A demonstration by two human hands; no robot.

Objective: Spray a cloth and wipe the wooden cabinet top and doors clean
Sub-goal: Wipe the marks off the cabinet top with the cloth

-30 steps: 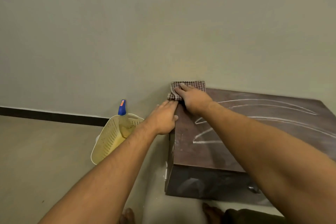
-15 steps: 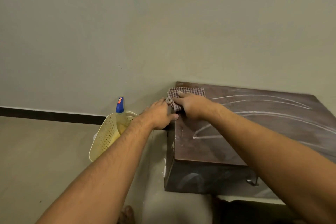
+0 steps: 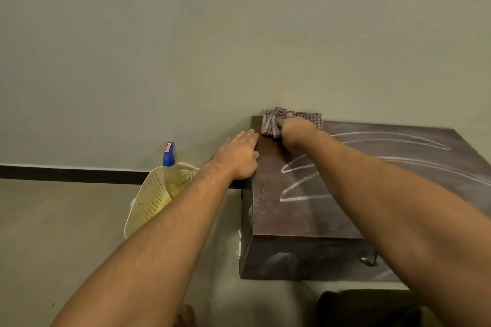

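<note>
Doors point(image 3: 292, 260) on the near face of the cabinet point(image 3: 305, 215) look unwiped; white streaks point(image 3: 300, 167) cross its top. Left hand point(image 3: 239, 156), fingers straight, rests on the cabinet's left edge, likely bracing. Right hand point(image 3: 295, 129) grips the bunched cloth point(image 3: 271, 122) at the cabinet's far left corner, stopped by the wall point(image 3: 239, 34). Basket point(image 3: 156, 194) and spray bottle point(image 3: 168, 156) stand left of the cabinet.

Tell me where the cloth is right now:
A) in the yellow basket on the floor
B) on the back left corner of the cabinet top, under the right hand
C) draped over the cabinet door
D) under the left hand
B: the right hand holds the checked cloth on the cabinet top at its back left corner, against the wall.
</note>
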